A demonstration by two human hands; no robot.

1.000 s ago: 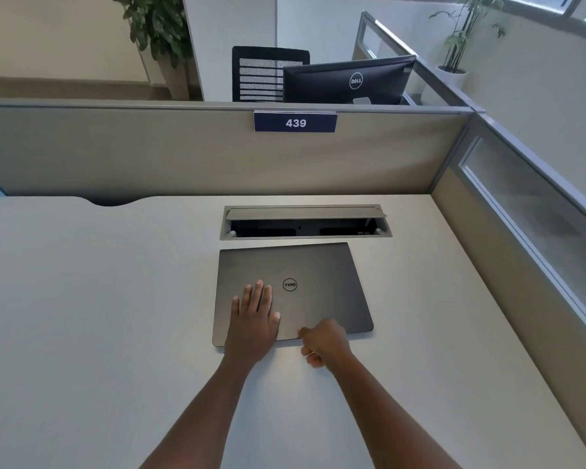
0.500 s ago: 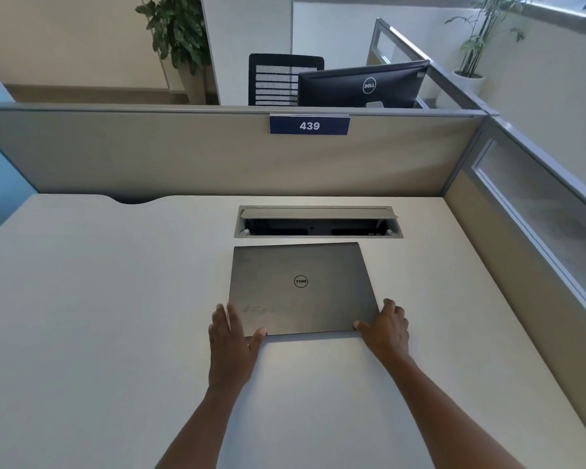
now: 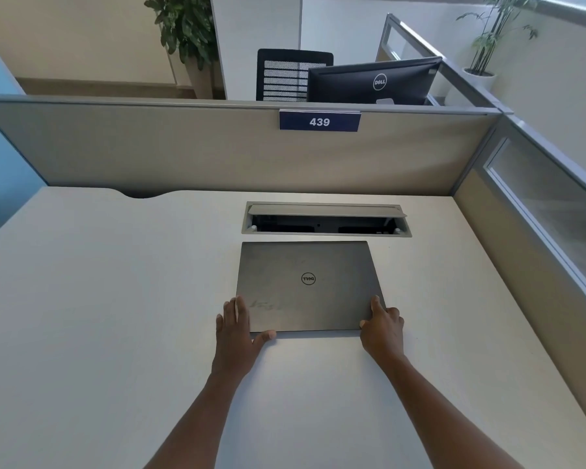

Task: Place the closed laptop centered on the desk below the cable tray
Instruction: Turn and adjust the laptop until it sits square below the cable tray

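Observation:
A closed grey laptop [image 3: 308,282] lies flat on the pale desk [image 3: 115,316], its far edge just short of the open cable tray [image 3: 325,221] recessed in the desk. My left hand [image 3: 239,330] grips the laptop's near left corner, fingers along the side edge and thumb on the front edge. My right hand [image 3: 383,324] holds the near right corner the same way. The laptop sits square to the tray, with its left edge lined up with the tray's left end and its right edge short of the tray's right end.
A beige partition [image 3: 217,154] with a blue "439" plate [image 3: 319,121] closes the desk's far side. A glazed partition [image 3: 535,211] runs along the right. Behind stand a black monitor [image 3: 372,82], a chair [image 3: 285,74] and potted plants [image 3: 186,25].
My left hand came off the lid and my right fist opened; both now hold the near corners. The laptop has been squared up to the tray.

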